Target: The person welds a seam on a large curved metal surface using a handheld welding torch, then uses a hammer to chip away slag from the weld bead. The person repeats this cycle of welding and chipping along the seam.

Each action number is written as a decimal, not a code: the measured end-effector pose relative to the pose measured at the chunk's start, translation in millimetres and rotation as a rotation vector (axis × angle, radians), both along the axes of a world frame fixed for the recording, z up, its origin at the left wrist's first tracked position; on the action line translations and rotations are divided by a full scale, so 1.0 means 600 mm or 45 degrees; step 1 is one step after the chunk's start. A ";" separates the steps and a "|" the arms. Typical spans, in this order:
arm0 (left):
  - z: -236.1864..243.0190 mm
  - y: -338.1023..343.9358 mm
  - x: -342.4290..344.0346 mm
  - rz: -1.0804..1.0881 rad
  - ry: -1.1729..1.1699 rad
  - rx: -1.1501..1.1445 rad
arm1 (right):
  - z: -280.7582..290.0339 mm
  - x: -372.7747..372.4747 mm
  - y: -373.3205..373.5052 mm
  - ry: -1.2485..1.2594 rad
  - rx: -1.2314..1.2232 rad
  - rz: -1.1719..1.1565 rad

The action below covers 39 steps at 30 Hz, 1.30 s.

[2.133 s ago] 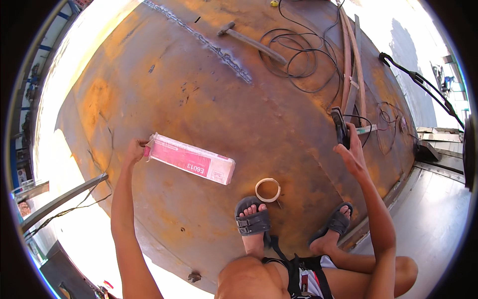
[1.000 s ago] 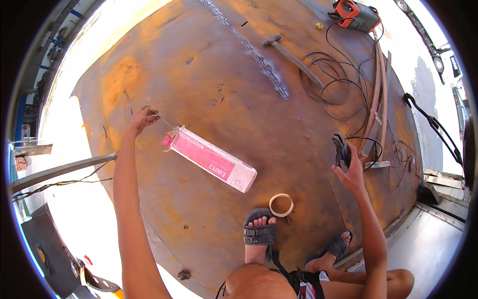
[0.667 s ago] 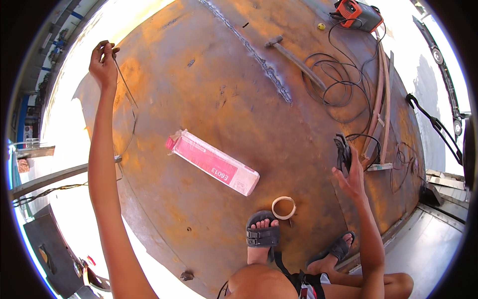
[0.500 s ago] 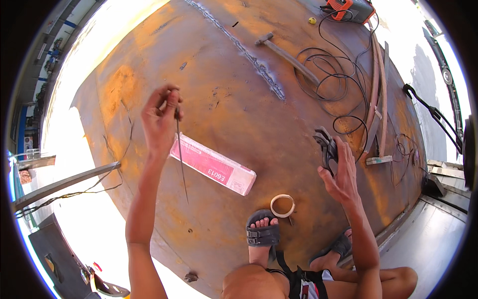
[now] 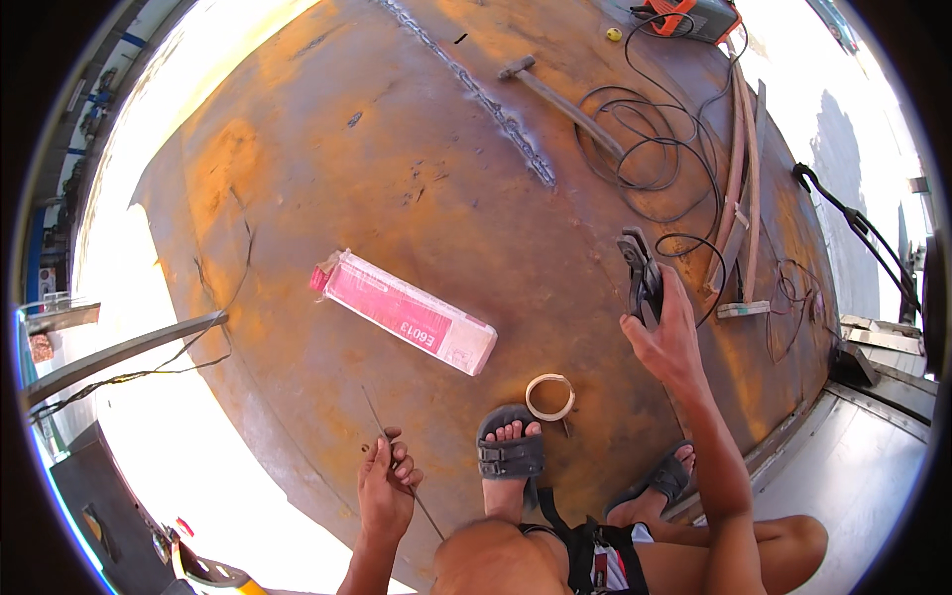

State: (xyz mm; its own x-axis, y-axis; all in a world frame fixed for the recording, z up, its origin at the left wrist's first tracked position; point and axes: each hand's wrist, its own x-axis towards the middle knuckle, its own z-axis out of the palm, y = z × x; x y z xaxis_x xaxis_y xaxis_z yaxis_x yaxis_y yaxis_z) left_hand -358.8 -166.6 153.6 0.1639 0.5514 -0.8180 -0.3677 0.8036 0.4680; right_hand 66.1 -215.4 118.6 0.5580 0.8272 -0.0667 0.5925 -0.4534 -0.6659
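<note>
My left hand (image 5: 385, 491) is low in the view, left of my sandalled foot, its fingers closed around a thin welding rod (image 5: 428, 515). The rod slants through the grip, sticking out at both ends. On the right, my right hand (image 5: 672, 332) grips a black electrode holder (image 5: 640, 273), jaws pointing away from me; whether they are parted is hard to see. Between and beyond the hands lies a pink-and-white welding rod box (image 5: 407, 309), its far left end torn. A tan ring (image 5: 531, 402) rests beside my foot.
A rusty steel plate (image 5: 288, 397) spreads under everything, with a weld seam (image 5: 486, 101) across its far part. Beyond my right hand are a hammer (image 5: 570, 104), coiled black cable (image 5: 678, 149), long narrow strips (image 5: 751, 188) and an orange-and-grey welding machine (image 5: 702, 18).
My left hand has come down from beside the box toward my body, and the rod now points up and left. My right hand still holds the electrode holder and has shifted only slightly.
</note>
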 end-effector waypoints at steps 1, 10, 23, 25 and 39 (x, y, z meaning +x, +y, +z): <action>0.027 -0.030 -0.017 -0.043 0.012 -0.011 | 0.007 -0.001 0.001 -0.169 -0.062 0.053; -0.050 0.076 0.089 -1.108 1.007 1.275 | -0.001 -0.060 0.039 0.471 -0.126 -0.001; -0.064 0.082 0.196 -1.143 0.665 1.228 | -0.091 -0.109 -0.004 1.659 0.087 -0.327; -0.065 0.080 0.200 -1.167 0.666 1.216 | -0.094 -0.110 -0.009 1.621 0.101 -0.292; -0.053 0.101 0.166 -1.448 0.750 1.365 | -0.059 -0.087 -0.007 0.510 -0.225 0.126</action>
State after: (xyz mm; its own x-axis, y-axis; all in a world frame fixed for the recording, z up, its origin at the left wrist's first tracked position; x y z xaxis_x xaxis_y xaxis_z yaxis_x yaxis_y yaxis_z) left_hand -259.0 -105.8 121.5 0.6749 0.6886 -0.2650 0.5535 -0.2350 0.7990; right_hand 13.9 -219.5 83.1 0.3781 0.8316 -0.4068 0.3497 -0.5352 -0.7690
